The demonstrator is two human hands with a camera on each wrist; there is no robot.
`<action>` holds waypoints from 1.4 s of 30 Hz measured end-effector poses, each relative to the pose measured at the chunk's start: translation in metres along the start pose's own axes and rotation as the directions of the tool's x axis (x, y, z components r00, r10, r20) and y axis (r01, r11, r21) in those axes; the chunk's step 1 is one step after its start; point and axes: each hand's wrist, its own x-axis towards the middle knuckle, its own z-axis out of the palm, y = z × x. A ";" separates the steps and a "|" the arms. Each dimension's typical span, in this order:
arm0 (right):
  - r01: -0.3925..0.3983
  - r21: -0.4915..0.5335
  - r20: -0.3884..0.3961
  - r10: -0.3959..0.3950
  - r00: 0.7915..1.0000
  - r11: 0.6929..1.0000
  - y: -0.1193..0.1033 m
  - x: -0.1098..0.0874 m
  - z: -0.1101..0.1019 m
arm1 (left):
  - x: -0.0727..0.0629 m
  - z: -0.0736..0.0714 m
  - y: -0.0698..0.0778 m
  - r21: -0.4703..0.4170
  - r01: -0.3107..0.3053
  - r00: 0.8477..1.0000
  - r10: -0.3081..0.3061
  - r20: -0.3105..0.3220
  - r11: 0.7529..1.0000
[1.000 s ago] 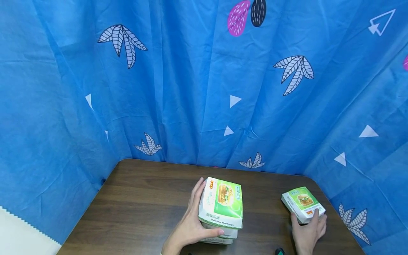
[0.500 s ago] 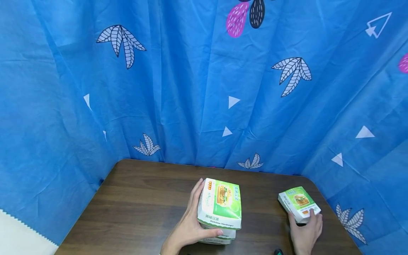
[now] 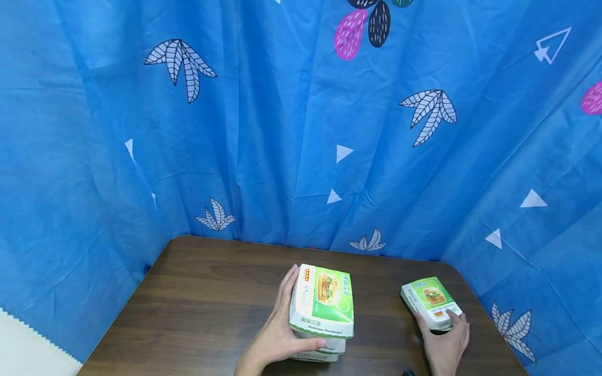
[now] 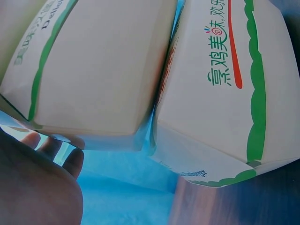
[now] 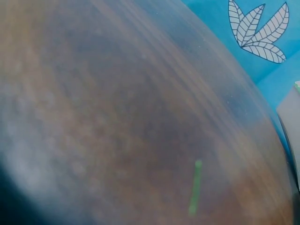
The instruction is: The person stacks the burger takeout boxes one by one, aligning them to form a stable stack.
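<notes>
In the head view, a stack of green-and-white paper hamburger boxes stands at the table's front middle. My left hand (image 3: 277, 337) grips the stack from its left side, thumb across the front below the top hamburger box (image 3: 321, 301) and fingers along its far-left side. The lower boxes (image 3: 331, 344) sit slightly offset under it. The left wrist view shows the white underside of one box (image 4: 103, 70) beside another box wall (image 4: 206, 112), fingertips at lower left. At the right, my right hand (image 3: 444, 342) holds another hamburger box (image 3: 431, 300) by its near end, thumb on its left side.
The brown wooden table (image 3: 211, 297) has a blue patterned curtain (image 3: 263, 130) around its back and sides. A small dark object (image 3: 408, 373) shows at the bottom edge between the hands. A pale cloth with a zigzag edge (image 3: 28, 347) lies at the lower left.
The right hand and its hamburger box have shifted slightly left, toward the stack. The left hand keeps its grip on the stack. The head view has drifted a little.
</notes>
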 end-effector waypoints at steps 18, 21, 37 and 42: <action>-0.074 0.010 0.056 0.073 0.996 0.997 -0.003 -0.003 0.002 | 0.000 0.000 -0.001 0.004 0.002 1.000 -0.002 0.001 1.000; -0.106 0.013 0.076 0.105 0.992 0.994 -0.005 -0.005 0.001 | 0.000 -0.001 -0.002 0.020 -0.030 1.000 0.030 0.000 0.999; -0.071 0.033 0.076 0.068 0.995 0.997 -0.008 -0.012 -0.004 | 0.000 -0.007 -0.002 -0.076 -0.086 0.996 0.085 -0.016 0.993; -0.037 0.022 0.071 0.035 0.997 0.999 -0.009 -0.019 -0.004 | 0.002 -0.009 0.000 -0.098 -0.080 0.997 0.078 -0.025 0.992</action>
